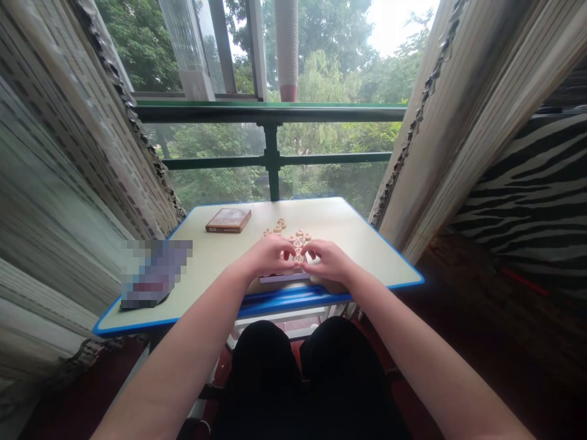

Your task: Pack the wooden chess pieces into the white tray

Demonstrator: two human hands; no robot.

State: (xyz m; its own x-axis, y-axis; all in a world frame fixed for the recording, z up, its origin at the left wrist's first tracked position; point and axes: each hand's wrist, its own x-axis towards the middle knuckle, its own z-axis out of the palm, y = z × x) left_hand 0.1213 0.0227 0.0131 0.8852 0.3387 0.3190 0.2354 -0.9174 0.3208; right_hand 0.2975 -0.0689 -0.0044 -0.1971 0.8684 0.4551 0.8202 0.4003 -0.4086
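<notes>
Small round wooden discs with markings, which look like Chinese chess pieces (298, 242), lie in a loose group near the table's front edge. My left hand (274, 255) curls in from the left, thumb and forefinger bent against the side of the pieces between my hands. From the opposite side my right hand (324, 260) meets the same pieces with thumb and fingertips. Under my hands is a flat thing with a pale purple edge (284, 278), mostly covered. A few more pieces (280, 224) sit just beyond my left hand.
A flat brown box (228, 220) lies at the back left of the white table (367, 244), which has a blue rim. At the left edge is a dark, pixel-blurred object (156, 275). Curtains (426, 153) flank the table; a green railing (273, 156) stands behind it.
</notes>
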